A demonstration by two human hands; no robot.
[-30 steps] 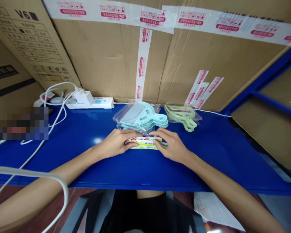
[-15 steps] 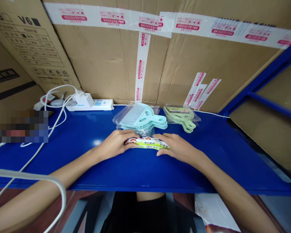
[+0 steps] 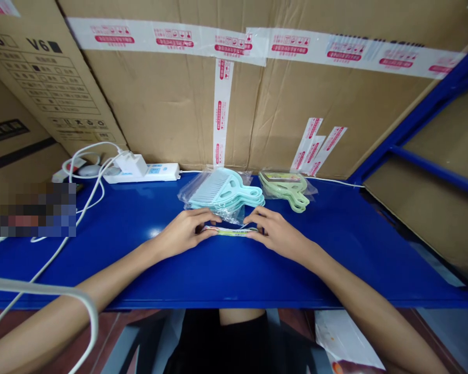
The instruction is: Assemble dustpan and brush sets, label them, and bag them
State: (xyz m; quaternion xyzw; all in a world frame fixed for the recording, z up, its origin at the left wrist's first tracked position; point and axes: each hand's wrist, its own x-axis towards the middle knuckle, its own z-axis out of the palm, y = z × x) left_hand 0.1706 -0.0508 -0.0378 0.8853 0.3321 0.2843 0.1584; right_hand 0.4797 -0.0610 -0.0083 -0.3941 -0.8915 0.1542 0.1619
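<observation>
A thin printed label strip [image 3: 233,232] in white and yellow-green, with small print, lies between my hands just above the blue table. My left hand [image 3: 191,228] is closed on its left end, thumb in front and fingers curled behind. On the right end, my right hand [image 3: 276,229] grips with its thumb, its index finger arched above near a thin pale edge I cannot make out. Just behind them are pale blue dustpan-and-brush sets [image 3: 228,189] in clear plastic. Light green dustpan sets [image 3: 290,188], also bagged and with a printed card, lie to their right.
A white power strip [image 3: 164,172] with a plugged-in adapter [image 3: 134,165] stands at the back left. White cables [image 3: 81,208] run down the left side, one looping over my left forearm. Cardboard boxes [image 3: 171,104] wall the back of the blue table [image 3: 234,283]. A blue metal frame [image 3: 432,169] rises at right.
The label strip has turned from showing its printed front to a narrower edge. My right fingers have lifted and arched over it. The view has shifted slightly.
</observation>
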